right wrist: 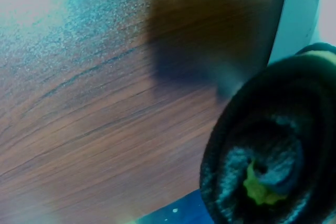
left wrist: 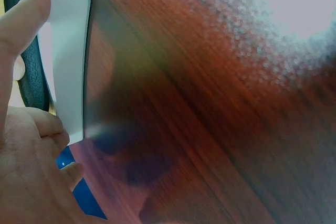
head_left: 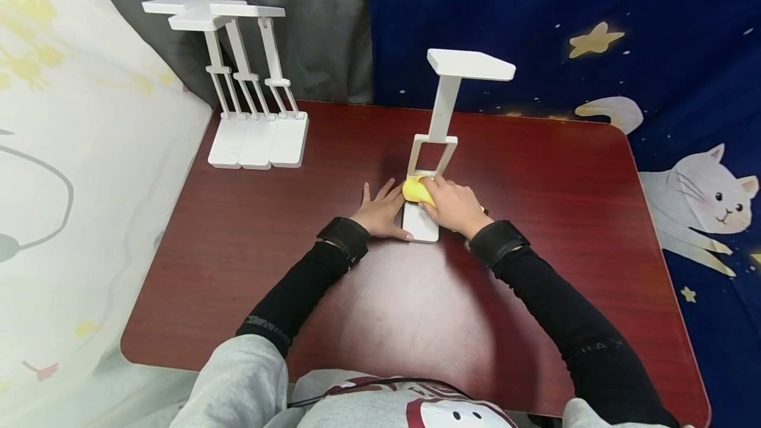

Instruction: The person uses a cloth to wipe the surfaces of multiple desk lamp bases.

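White lamp (head_left: pixel 444 107), placed near the middle of the table (head_left: pixel 297 236), touched by the left hand (head_left: pixel 380 213), fingers spread, yellow cloth (head_left: pixel 414 190) gripped against it by the right hand (head_left: pixel 455 207), three lamps (head_left: pixel 255 141) grouped at the table's far left.

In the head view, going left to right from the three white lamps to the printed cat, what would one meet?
Three white lamps → left hand → yellow cloth → right hand → printed cat.
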A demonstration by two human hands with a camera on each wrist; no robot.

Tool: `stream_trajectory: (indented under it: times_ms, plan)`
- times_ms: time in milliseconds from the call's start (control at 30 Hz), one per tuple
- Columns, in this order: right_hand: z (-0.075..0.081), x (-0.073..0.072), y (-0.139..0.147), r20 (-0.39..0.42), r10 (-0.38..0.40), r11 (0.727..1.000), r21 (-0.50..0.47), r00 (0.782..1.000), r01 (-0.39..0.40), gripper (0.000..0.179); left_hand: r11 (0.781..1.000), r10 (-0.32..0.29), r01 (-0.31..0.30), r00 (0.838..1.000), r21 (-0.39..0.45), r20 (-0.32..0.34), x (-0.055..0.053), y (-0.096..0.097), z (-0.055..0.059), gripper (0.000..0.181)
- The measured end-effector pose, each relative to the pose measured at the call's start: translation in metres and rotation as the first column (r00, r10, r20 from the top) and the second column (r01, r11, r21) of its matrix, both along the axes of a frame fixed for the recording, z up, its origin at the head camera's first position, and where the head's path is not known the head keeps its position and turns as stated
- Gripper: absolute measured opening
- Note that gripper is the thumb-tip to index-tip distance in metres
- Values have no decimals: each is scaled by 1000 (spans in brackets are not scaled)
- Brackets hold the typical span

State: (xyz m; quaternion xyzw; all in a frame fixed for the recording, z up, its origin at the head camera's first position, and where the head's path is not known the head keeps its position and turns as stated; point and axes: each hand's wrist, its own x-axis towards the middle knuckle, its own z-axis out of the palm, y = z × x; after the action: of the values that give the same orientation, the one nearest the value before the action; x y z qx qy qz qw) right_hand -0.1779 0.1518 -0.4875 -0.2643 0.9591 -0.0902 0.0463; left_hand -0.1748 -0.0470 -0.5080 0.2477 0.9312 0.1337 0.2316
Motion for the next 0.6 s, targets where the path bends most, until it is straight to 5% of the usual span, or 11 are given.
stream_trajectory:
  times_ms: [600]
  plan:
    - [2,21,6,-16,134,989,-55,991,-135,45,1000,-15,15,1000,-13,-26,-1,0,-3,112]
